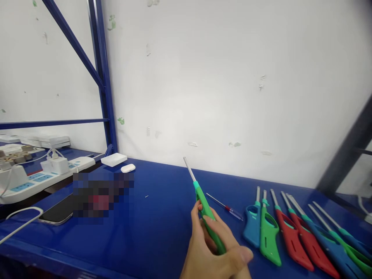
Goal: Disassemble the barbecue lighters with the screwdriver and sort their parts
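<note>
My right hand (213, 248) is closed around the handle of a green long-nosed lighter (207, 207). The lighter tilts up and to the left above the blue tabletop, and its metal nozzle points at the wall. One finger curls by the trigger side; part of the handle is hidden by my fingers. Just beyond the hand lies a small screwdriver (226, 208) with a clear, purplish handle. To the right, several lighters lie in a row, among them a blue lighter (252, 224), a green lighter (269, 236) and a red lighter (293, 240). My left hand is out of view.
On the left are a dark phone (58, 209), a white power strip (37, 180) with chargers and a white cable (26, 223). A white earphone case (128, 168) and a flat white box (114, 159) sit near the wall. Blue metal posts (101, 77) frame the bench.
</note>
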Tool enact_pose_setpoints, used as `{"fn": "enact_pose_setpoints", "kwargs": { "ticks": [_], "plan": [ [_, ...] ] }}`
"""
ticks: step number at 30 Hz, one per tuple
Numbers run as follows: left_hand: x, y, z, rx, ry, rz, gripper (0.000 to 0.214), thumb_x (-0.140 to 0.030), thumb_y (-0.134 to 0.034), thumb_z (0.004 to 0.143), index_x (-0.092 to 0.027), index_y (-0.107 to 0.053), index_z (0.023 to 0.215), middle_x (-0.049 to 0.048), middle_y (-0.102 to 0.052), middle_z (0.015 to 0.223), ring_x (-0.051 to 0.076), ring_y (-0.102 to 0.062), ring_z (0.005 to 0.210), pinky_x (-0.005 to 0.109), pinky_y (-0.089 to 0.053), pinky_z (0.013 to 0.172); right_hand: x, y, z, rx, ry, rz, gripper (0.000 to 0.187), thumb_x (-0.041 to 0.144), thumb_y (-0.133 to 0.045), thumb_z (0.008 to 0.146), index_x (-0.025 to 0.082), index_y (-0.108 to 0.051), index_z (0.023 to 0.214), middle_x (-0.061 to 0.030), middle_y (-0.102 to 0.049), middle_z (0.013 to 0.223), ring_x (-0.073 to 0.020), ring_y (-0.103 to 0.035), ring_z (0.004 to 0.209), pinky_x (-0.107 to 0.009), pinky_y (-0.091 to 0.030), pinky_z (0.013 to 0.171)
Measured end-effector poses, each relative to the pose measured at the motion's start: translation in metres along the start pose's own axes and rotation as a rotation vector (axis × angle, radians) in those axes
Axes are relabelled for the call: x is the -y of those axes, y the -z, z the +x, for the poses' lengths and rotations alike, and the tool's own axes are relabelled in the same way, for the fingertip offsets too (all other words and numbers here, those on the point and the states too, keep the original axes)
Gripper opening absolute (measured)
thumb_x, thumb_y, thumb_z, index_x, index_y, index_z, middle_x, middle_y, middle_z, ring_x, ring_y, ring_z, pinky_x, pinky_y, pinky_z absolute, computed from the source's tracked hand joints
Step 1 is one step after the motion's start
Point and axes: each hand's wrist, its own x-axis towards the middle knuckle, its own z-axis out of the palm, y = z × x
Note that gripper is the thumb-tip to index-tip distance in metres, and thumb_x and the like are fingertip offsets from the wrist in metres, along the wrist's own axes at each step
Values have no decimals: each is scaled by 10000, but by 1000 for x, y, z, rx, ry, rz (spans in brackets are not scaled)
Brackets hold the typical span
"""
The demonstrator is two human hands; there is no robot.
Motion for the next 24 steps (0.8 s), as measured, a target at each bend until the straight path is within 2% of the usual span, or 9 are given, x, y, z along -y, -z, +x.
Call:
{"fn": "enact_pose_setpoints", "kwargs": {
  "ticks": [3, 8, 11, 14, 16, 21, 24],
  "plan": [
    [4, -3, 0, -27, 18, -7, 1254, -364, -966, 648, -237, -183, 1620, 173, -618, 1402, 382, -591, 1356, 451, -460, 1138, 2, 0, 1, -31, -62, -42, 422, 509, -927, 686, 261, -840, 1016, -23, -684, 710, -233, -668, 696, -332, -537, 617],
    [6, -8, -1, -67, -45, -29, 1064, -255, -858, 692, -211, -190, 1519, 91, -720, 1113, 340, -731, 1123, 480, -533, 1062, 7, -10, 4, -41, -140, -101, 519, 507, -884, 743, 227, -800, 1171, 54, -529, 547, -140, -508, 518, -269, -407, 537],
    [1, -8, -2, -57, -61, -32, 925, -244, -818, 723, -211, -230, 1437, 90, -722, 1087, 332, -752, 1073, 469, -573, 985, 11, -16, 4, -27, -161, -126, 600, 533, -903, 714, 191, -778, 1190, 79, -486, 519, -88, -431, 498, -217, -343, 531],
    [-1, -7, -2, -79, -66, -26, 847, -228, -824, 727, -219, -273, 1371, 99, -717, 1100, 324, -757, 1064, 453, -576, 976, 12, -20, 5, -6, -172, -134, 591, 533, -911, 709, 182, -775, 1165, 90, -458, 505, -65, -387, 483, -195, -304, 511],
    [1, -6, -2, -86, -71, -27, 841, -233, -840, 728, -225, -293, 1366, 101, -712, 1115, 320, -756, 1069, 443, -575, 983, 12, -20, 3, -3, -172, -123, 568, 529, -908, 715, 199, -776, 1158, 82, -480, 524, -81, -430, 490, -207, -344, 516],
    [9, -8, 0, -74, -78, -26, 930, -281, -895, 720, -234, -328, 1456, 99, -696, 1158, 322, -737, 1113, 436, -564, 1022, 10, -13, -3, -1, -155, -60, 533, 505, -915, 719, 237, -791, 1163, 39, -582, 594, -190, -634, 623, -289, -518, 622],
    [6, -8, 0, -56, -70, -28, 1067, -333, -942, 682, -246, -314, 1540, 127, -674, 1259, 344, -694, 1199, 438, -545, 1050, 16, -10, -4, 5, -142, -13, 525, 453, -929, 723, 264, -783, 1191, 38, -603, 606, -199, -662, 643, -295, -553, 640]
  ]
}}
